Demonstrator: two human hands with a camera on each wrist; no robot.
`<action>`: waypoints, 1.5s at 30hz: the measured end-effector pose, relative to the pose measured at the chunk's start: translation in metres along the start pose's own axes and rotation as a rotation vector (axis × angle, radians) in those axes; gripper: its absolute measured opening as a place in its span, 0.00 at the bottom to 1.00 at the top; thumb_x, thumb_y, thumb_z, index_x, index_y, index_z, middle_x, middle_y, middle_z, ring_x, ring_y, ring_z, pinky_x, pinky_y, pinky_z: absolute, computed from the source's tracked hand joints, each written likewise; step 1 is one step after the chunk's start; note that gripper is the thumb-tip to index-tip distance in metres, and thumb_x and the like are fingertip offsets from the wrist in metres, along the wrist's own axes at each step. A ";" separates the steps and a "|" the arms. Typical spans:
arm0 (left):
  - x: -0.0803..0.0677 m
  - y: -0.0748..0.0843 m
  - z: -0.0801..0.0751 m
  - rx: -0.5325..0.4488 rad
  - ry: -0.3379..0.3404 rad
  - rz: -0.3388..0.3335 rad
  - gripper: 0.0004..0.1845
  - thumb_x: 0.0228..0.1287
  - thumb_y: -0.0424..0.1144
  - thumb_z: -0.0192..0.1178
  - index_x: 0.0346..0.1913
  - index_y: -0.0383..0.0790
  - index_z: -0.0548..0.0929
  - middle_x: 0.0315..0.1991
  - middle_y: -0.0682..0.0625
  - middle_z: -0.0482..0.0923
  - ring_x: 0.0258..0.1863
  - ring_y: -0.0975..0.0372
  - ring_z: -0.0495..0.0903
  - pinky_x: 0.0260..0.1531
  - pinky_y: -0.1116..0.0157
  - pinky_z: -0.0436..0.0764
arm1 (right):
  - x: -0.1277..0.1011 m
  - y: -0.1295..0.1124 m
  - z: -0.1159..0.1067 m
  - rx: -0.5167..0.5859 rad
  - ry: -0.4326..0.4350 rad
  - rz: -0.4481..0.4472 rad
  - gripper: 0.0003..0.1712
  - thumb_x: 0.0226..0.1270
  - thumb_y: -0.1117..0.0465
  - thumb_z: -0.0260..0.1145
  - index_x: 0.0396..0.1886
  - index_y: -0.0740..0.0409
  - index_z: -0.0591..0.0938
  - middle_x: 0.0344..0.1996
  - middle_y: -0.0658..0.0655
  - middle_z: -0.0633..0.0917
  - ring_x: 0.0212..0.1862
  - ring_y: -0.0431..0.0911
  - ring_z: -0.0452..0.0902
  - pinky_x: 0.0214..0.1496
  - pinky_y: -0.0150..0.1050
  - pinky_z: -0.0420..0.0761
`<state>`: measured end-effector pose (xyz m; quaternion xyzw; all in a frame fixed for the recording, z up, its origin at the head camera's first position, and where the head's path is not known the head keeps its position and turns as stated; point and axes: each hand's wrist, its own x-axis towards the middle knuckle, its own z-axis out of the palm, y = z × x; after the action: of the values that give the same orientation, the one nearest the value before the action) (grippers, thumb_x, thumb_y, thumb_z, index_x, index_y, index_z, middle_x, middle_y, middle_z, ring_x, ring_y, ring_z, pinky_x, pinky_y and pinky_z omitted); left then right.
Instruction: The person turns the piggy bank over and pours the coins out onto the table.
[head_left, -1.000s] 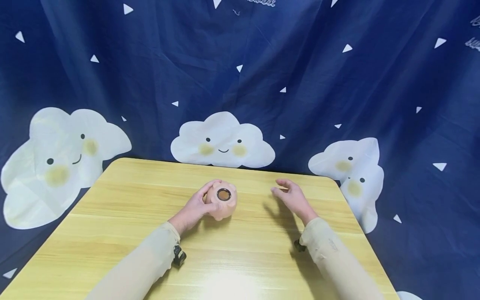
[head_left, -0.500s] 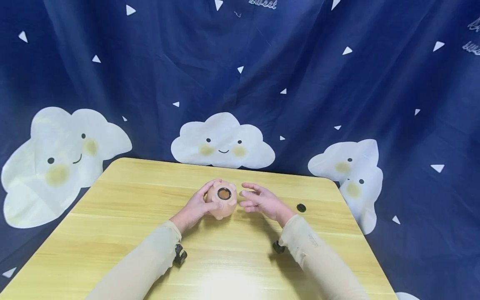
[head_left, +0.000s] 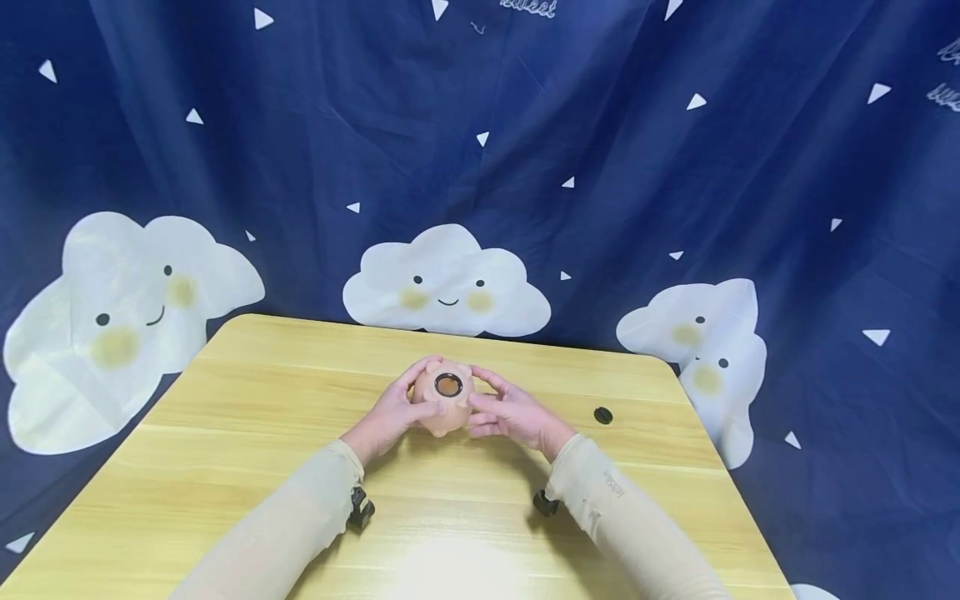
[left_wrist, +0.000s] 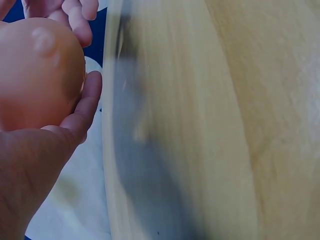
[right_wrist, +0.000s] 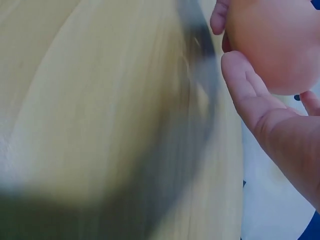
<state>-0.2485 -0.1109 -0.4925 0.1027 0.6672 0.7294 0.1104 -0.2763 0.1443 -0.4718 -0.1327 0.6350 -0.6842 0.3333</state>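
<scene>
A peach-pink, rounded toy with small stubby bumps [head_left: 444,404] [left_wrist: 35,75] [right_wrist: 272,42] stands on the wooden table [head_left: 247,417], a dark round hole in its upper face. My left hand [head_left: 397,408] [left_wrist: 60,107] grips its left side, fingers curled round it. My right hand [head_left: 504,408] [right_wrist: 255,95] holds its right side, fingers wrapped against it. A small black round cap [head_left: 602,415] lies on the table to the right of my right hand.
A dark blue cloth with white clouds and triangles [head_left: 480,167] hangs behind and around the table. The table's far edge [head_left: 450,333] runs just beyond the toy. Bare wood lies to the left and toward me.
My right hand has moved left from open air near the cap and closed on the toy's right side. The black cap, uncovered, stays on the table. The left hand kept its hold.
</scene>
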 end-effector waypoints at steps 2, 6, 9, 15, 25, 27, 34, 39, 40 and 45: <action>0.000 0.000 0.000 -0.001 -0.003 0.001 0.46 0.65 0.32 0.71 0.83 0.58 0.64 0.81 0.44 0.64 0.64 0.51 0.79 0.53 0.60 0.88 | 0.000 0.002 0.001 0.018 -0.012 0.000 0.51 0.79 0.51 0.68 0.90 0.41 0.48 0.65 0.68 0.84 0.52 0.51 0.90 0.72 0.63 0.80; 0.000 0.000 0.000 -0.011 -0.019 -0.013 0.47 0.66 0.33 0.71 0.83 0.59 0.63 0.82 0.44 0.62 0.64 0.51 0.80 0.53 0.59 0.89 | -0.001 0.003 0.004 0.062 -0.043 0.007 0.50 0.83 0.53 0.64 0.90 0.39 0.44 0.70 0.69 0.79 0.52 0.50 0.90 0.75 0.66 0.76; 0.000 0.001 -0.001 -0.020 -0.047 -0.035 0.47 0.68 0.35 0.72 0.84 0.61 0.61 0.83 0.45 0.58 0.65 0.50 0.80 0.54 0.57 0.89 | -0.002 0.005 0.004 0.090 -0.063 0.008 0.50 0.84 0.53 0.62 0.90 0.39 0.42 0.70 0.66 0.79 0.52 0.50 0.90 0.76 0.67 0.74; -0.002 0.003 -0.005 -0.039 -0.133 -0.072 0.43 0.76 0.40 0.66 0.86 0.64 0.57 0.88 0.47 0.47 0.73 0.44 0.73 0.60 0.53 0.87 | -0.003 0.010 0.001 0.089 -0.070 -0.022 0.54 0.80 0.54 0.67 0.90 0.40 0.42 0.65 0.64 0.84 0.53 0.49 0.90 0.73 0.62 0.80; -0.004 0.004 -0.009 0.011 -0.142 -0.032 0.48 0.77 0.40 0.66 0.88 0.57 0.48 0.89 0.42 0.48 0.83 0.44 0.61 0.74 0.56 0.78 | -0.003 0.012 -0.006 0.071 -0.078 -0.100 0.55 0.78 0.60 0.69 0.90 0.38 0.44 0.80 0.74 0.67 0.61 0.49 0.86 0.71 0.54 0.83; -0.004 0.003 -0.009 0.041 -0.129 -0.024 0.49 0.77 0.39 0.67 0.89 0.56 0.47 0.88 0.42 0.51 0.84 0.47 0.61 0.77 0.57 0.73 | -0.003 0.012 -0.008 0.074 -0.076 -0.118 0.56 0.78 0.62 0.69 0.90 0.39 0.44 0.80 0.75 0.65 0.60 0.49 0.87 0.68 0.50 0.85; -0.004 -0.001 -0.012 0.059 -0.123 -0.068 0.51 0.77 0.40 0.67 0.89 0.57 0.44 0.78 0.30 0.69 0.62 0.44 0.86 0.64 0.51 0.86 | -0.002 0.012 -0.008 0.029 -0.032 -0.141 0.56 0.76 0.68 0.68 0.90 0.39 0.46 0.80 0.77 0.63 0.56 0.47 0.87 0.60 0.41 0.89; -0.004 -0.002 -0.016 0.069 -0.125 -0.081 0.53 0.73 0.38 0.70 0.89 0.60 0.46 0.76 0.28 0.71 0.37 0.50 0.92 0.42 0.57 0.92 | 0.000 0.012 -0.008 -0.054 -0.005 -0.149 0.58 0.74 0.69 0.71 0.90 0.38 0.47 0.79 0.76 0.64 0.52 0.48 0.88 0.59 0.41 0.89; -0.003 -0.002 -0.016 0.056 -0.126 -0.083 0.54 0.72 0.38 0.71 0.88 0.61 0.46 0.76 0.29 0.71 0.36 0.53 0.92 0.40 0.58 0.92 | 0.000 0.012 -0.008 -0.063 -0.003 -0.152 0.59 0.73 0.69 0.71 0.90 0.38 0.46 0.79 0.76 0.64 0.51 0.47 0.88 0.58 0.41 0.89; -0.003 -0.001 -0.015 -0.047 -0.158 -0.078 0.57 0.69 0.32 0.72 0.89 0.58 0.44 0.78 0.27 0.66 0.38 0.55 0.92 0.44 0.57 0.93 | 0.001 0.011 -0.007 -0.073 0.013 -0.160 0.60 0.71 0.70 0.72 0.90 0.41 0.46 0.79 0.75 0.65 0.55 0.46 0.87 0.56 0.39 0.89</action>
<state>-0.2506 -0.1259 -0.4946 0.1311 0.6428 0.7296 0.1932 -0.2782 0.1493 -0.4833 -0.1908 0.6491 -0.6857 0.2684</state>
